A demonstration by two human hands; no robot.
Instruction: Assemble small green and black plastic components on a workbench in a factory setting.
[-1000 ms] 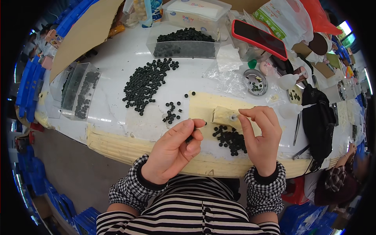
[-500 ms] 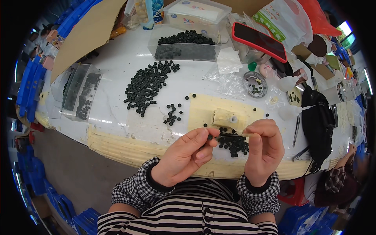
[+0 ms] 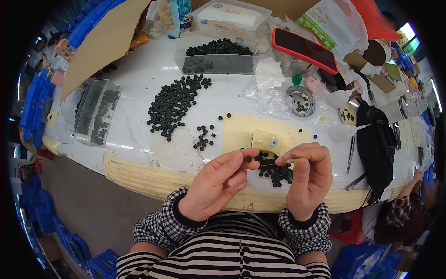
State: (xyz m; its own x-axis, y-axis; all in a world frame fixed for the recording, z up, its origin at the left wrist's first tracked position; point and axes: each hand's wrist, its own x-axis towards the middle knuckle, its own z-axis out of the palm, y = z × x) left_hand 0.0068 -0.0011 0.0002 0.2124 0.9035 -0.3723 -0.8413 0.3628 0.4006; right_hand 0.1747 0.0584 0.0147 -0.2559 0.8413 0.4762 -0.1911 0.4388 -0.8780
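Between thumb and forefinger, my left hand [image 3: 222, 181] pinches a small black round part [image 3: 248, 159]. My right hand [image 3: 310, 176] is closed on a thin needle-like tool [image 3: 268, 165], whose slim tip points left toward that part; whether the two touch I cannot tell. Just beyond and below my fingers lies a small pile of the same black parts [image 3: 281, 176] near the table's front edge. Behind it stands a tape-wrapped block [image 3: 265, 142] with a pale round piece on top, set on a yellowish sheet [image 3: 234, 130].
A wide heap of black parts [image 3: 172, 104] spreads over the white table at left. Clear plastic boxes [image 3: 220, 65] hold more, another [image 3: 98, 114] at far left. On the right are a red-cased phone [image 3: 304, 50], a round tin [image 3: 301, 101], a black cloth bag [image 3: 374, 149] and tweezers [image 3: 351, 153].
The black part now shows more plainly at my left fingertips. My right forefinger has stretched further left along the tool, and the right hand has shifted slightly left.
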